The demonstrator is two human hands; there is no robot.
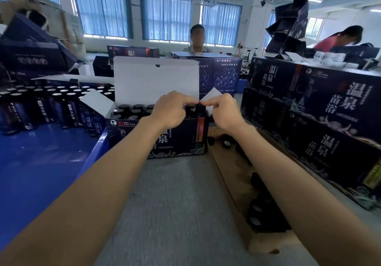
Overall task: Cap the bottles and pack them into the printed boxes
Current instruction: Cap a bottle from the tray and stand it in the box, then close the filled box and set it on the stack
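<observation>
Centre: left hand (171, 111) and right hand (224, 113), grip clamped on black round cap (200, 108) inside open dark printed cardboard box (185, 142). Capping step; tightening is probably next.

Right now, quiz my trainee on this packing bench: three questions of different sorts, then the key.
1. True or false: the lid of the open box is folded shut.
2. The loose caps lie: A) in the open box, B) in the cardboard tray, C) on the blue table.
3. Fill in: the silver-topped bottles stand to the ___ of the open box.
Key: 1 false; 2 B; 3 left.
</observation>
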